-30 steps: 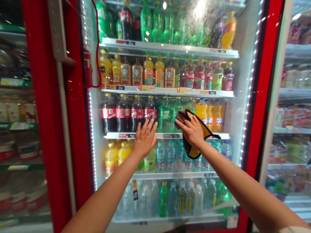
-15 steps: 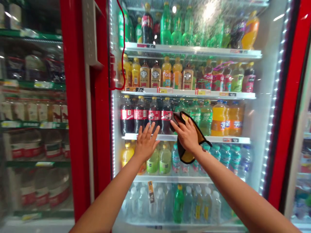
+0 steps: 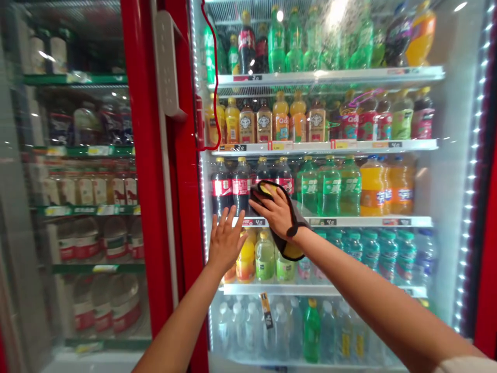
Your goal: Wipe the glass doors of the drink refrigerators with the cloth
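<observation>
A yellow and grey cloth with a black edge (image 3: 293, 250) lies against the glass door under my right hand (image 3: 277, 210), whose fingers are spread over its upper part. The cloth hangs down below the wrist. To the left, my left hand (image 3: 226, 238) rests flat on the glass with its fingers apart, holding nothing. Behind the glass, dark cola bottles (image 3: 221, 186) with red labels stand on a shelf near both hands, partly covered by the cloth. Green bottles (image 3: 329, 185) stand to the right of the cloth.
The red door frame (image 3: 145, 155) and a grey handle (image 3: 170, 65) are on the left. Beyond them, another cooler holds bottles and jars (image 3: 87, 238). White shelves (image 3: 326, 76) with several drinks fill the lit cooler. Red lines (image 3: 216, 103) mark the glass at upper left.
My right hand has moved left across the glass with the cloth, from the green bottles to the cola bottles. The view has shifted left, and my left hand is nearer the door's left edge.
</observation>
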Tool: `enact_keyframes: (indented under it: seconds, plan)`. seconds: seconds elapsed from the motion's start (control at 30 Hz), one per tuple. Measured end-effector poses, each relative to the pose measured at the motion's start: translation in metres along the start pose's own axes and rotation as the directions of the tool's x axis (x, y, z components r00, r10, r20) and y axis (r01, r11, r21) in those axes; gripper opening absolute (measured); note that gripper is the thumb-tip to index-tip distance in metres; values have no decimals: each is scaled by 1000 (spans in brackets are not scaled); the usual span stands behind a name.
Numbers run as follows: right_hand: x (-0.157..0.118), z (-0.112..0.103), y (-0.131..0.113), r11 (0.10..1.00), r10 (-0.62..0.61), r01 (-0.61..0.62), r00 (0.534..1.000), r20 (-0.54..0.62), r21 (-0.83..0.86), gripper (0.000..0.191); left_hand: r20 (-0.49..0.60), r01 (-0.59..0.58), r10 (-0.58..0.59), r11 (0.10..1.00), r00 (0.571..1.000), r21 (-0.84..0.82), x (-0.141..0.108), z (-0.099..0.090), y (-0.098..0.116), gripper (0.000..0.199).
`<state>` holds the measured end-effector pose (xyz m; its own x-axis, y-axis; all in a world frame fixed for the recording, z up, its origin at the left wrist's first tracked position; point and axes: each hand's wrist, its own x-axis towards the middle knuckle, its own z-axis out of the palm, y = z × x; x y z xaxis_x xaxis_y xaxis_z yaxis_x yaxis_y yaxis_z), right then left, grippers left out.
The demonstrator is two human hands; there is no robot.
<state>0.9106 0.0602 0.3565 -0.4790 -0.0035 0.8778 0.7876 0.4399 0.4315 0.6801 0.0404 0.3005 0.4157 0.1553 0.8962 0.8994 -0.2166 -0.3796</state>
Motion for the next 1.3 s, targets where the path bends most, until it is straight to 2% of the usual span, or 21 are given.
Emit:
enact_keyframes:
  seconds: [0.07, 0.13, 0.2, 0.27, 0.33, 0.4, 0.5, 0.6, 0.67, 0.77, 0.87, 0.93, 1.0, 1.07, 1.2, 1.3]
  plan:
    - [-15, -8, 13, 1000, 7, -7, 1000, -4, -10, 50, 12, 4, -4, 1000, 1000, 7, -5, -2, -6, 77]
    - [-14, -19, 25, 995, 88, -88, 996, -3, -36, 52, 32, -1, 1, 1000, 999, 9, -7, -5, -10, 75]
    - [6, -23, 25, 985, 168, -168, 986, -14, -49, 54, 59, -5, 5, 1000, 998, 5, -8, -7, -14, 75]
    - [37, -16, 12, 980, 193, -194, 981, -23, -35, 56, 78, 12, -12, 1000, 997, 8, -9, -8, -18, 77]
    - [64, -1, -12, 987, 163, -163, 987, -18, -8, 57, 87, 41, -42, 999, 995, 18, -11, -9, -23, 79]
    - [76, 17, -37, 995, 102, -103, 995, 4, 19, 58, 101, 60, -62, 998, 993, 28, -15, -10, -29, 78]
    - [65, 37, -56, 998, -30, 26, 998, 57, 66, 55, 139, 66, -71, 997, 988, 39, -24, -14, -38, 74]
    - [40, 43, -48, 983, -155, 148, 986, 58, 110, 52, 169, 81, -90, 995, 982, 57, -34, -21, -47, 71]
    - [36, 44, -38, 981, -161, 160, 987, 3, 112, 47, 181, 94, -106, 993, 978, 76, -40, -24, -53, 72]
    - [59, 52, -37, 987, -109, 116, 992, -70, 108, 39, 181, 110, -127, 989, 975, 102, -46, -28, -62, 74]
    - [96, 68, -56, 991, -60, 69, 995, -80, 117, 38, 176, 107, -128, 986, 976, 125, -52, -30, -71, 75]
    - [110, 78, -72, 991, -33, 39, 998, -51, 130, 41, 179, 106, -130, 985, 975, 140, -57, -32, -76, 74]
    - [108, 85, -85, 986, -55, 53, 998, 5, 155, 44, 190, 113, -140, 983, 972, 146, -62, -35, -79, 75]
    - [96, 87, -90, 973, -138, 123, 988, 65, 194, 46, 204, 123, -152, 981, 967, 149, -67, -38, -81, 76]
    - [85, 79, -80, 928, -294, 265, 953, 77, 263, 43, 238, 130, -164, 980, 957, 152, -74, -41, -82, 77]
    - [96, 75, -75, 945, -225, 211, 974, 28, 250, 46, 259, 130, -166, 980, 952, 150, -75, -42, -82, 75]
